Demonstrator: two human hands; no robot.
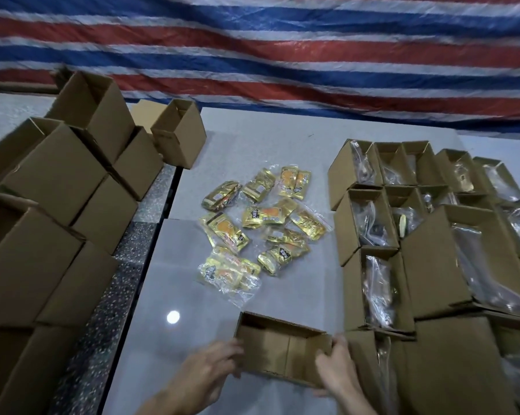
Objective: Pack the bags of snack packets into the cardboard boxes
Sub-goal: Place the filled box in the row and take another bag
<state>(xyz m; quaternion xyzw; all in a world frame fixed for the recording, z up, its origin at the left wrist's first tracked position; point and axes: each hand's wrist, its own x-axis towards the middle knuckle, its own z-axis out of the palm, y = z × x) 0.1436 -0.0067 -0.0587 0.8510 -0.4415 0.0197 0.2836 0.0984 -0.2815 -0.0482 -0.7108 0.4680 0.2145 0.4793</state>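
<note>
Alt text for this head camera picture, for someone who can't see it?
Two hands, left hand and right hand, grip an empty cardboard box on a grey table; snack bags lie beyond, between empty boxes and filled boxes.

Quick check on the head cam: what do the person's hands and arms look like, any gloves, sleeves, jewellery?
Both are bare. The left hand and right hand wear no gloves, and no rings or wristbands show. The forearms are uncovered to the bottom edge of the frame, with no sleeve in view. The frame is slightly motion-blurred, so finer details cannot be told.
</note>
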